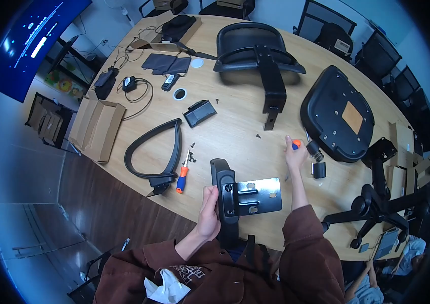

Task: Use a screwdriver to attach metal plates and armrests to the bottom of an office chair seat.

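My left hand is closed around a black chair armrest, held upright near the table's front edge. A shiny metal bracket plate with slots sticks out from its right side, with a dark bolt head in the armrest beside it. Farther right, my right hand is closed on an orange-and-blue screwdriver over the tabletop, beside the seat. A second screwdriver lies left of the armrest, with several small screws by its tip. Past it rests another looped black armrest.
A chair backrest stands at the far side with its black support bar. The upturned seat lies at right, a wheeled base nearer. An open cardboard box, cables and a black case occupy the left. Another person is lower right.
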### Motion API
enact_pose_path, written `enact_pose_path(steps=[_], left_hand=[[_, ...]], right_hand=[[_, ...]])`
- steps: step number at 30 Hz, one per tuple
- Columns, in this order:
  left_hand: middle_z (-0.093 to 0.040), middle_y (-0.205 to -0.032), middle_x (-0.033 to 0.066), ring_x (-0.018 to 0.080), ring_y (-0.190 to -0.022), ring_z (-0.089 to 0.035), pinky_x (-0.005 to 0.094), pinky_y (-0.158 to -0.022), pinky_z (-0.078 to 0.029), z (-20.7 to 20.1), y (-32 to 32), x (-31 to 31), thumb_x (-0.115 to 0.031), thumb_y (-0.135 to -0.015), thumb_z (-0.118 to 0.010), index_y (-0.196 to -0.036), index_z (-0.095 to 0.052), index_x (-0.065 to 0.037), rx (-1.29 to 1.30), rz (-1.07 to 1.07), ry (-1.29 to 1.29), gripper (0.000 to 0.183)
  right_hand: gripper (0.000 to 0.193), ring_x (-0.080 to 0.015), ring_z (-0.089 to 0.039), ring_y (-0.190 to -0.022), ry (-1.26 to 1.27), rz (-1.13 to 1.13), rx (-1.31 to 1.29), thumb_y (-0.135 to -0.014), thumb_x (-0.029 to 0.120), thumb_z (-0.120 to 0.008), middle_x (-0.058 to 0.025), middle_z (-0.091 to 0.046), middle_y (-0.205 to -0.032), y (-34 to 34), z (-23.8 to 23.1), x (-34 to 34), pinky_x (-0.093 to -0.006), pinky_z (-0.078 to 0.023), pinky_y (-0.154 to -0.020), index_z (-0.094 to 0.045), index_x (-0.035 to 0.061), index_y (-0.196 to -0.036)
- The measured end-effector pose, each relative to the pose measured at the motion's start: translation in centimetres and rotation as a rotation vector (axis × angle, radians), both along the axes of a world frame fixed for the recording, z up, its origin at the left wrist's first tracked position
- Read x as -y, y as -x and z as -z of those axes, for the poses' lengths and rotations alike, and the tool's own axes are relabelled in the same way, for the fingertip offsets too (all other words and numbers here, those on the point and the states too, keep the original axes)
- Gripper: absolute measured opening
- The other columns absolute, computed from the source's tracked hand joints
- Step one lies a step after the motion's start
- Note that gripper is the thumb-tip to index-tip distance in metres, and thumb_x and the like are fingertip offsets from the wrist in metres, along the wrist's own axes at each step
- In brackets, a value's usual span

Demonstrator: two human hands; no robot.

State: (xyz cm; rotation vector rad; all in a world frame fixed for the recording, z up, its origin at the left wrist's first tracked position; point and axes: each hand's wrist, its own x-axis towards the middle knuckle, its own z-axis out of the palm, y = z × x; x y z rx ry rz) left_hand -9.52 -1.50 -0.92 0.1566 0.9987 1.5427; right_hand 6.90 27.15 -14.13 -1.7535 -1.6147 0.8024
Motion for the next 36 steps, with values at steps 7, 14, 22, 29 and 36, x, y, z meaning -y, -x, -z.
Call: enact_pose_path(steps=[7,14,22,29,36], left_hand=[[-0.064,-0.11,0.0126,0.0239,-0.089,-0.068,0.0423,-0.076,-0.058,-1.9,-1.1,-0.8,-0.04,-0.11,-0.024,-0.114,-0.042,-0.014,-0.012,0.032,-0.024,0.032],[-0.063,-0.11,0.015,0.0247,-0.089,-0.068,0.0415,-0.072,-0.058,-2.5,-2.2,-1.2,-0.038,-0.11,-0.026,-0.111,-0.04,-0.013,-0.078,0.126,-0.05,0.029],[-0.064,-0.107,0.0158,0.0252,-0.082,-0.068,0.0414,-0.07,-0.058,-1.7,-2.7,-1.1,-0.041,-0.109,-0.03,-0.114,-0.042,-0.011,-0.065,0.147,-0.053,0.033],[-0.064,-0.102,0.0164,0.0261,-0.078,-0.068,0.0413,-0.069,-0.058,-1.6,-3.1,-0.8,-0.04,-0.109,-0.032,-0.113,-0.039,-0.01,-0.101,0.148,-0.032,0.031],[-0.064,-0.1,0.0161,0.0253,-0.077,-0.067,0.0409,-0.069,-0.058,-1.7,-3.3,-0.4,-0.04,-0.109,-0.032,-0.113,-0.04,-0.009,-0.076,0.156,-0.042,0.033]], right_hand=[[0.022,-0.0081,-0.055,-0.052,0.107,0.074,-0.729,-0.091,0.017,-0.075,-0.0056,-0.064,-0.069,-4.0,-9.7,7.8,-0.0216,-0.039,-0.043,-0.058,0.0036,-0.084],[0.029,-0.0076,-0.052,-0.052,0.409,0.147,-0.607,-0.096,0.03,-0.068,-0.0022,-0.057,-0.066,-8.1,-13.9,13.4,-0.0221,-0.04,-0.047,-0.063,0.0015,-0.091],[0.016,-0.0112,-0.059,-0.06,0.472,-0.108,-0.638,-0.092,0.005,-0.065,-0.0078,-0.064,-0.074,-9.3,-14.9,17.8,-0.0243,-0.047,-0.056,-0.066,-0.0078,-0.101],[0.023,-0.013,-0.061,-0.067,0.472,0.002,-0.893,-0.094,0.015,-0.068,-0.0112,-0.066,-0.085,-10.1,-13.5,18.7,-0.0249,-0.049,-0.059,-0.065,-0.0064,-0.103],[0.053,-0.0158,-0.059,-0.073,0.72,0.063,-1.181,-0.097,0.044,-0.059,-0.0145,-0.063,-0.099,-11.0,-10.5,19.0,-0.0271,-0.049,-0.065,-0.059,-0.0066,-0.114]])
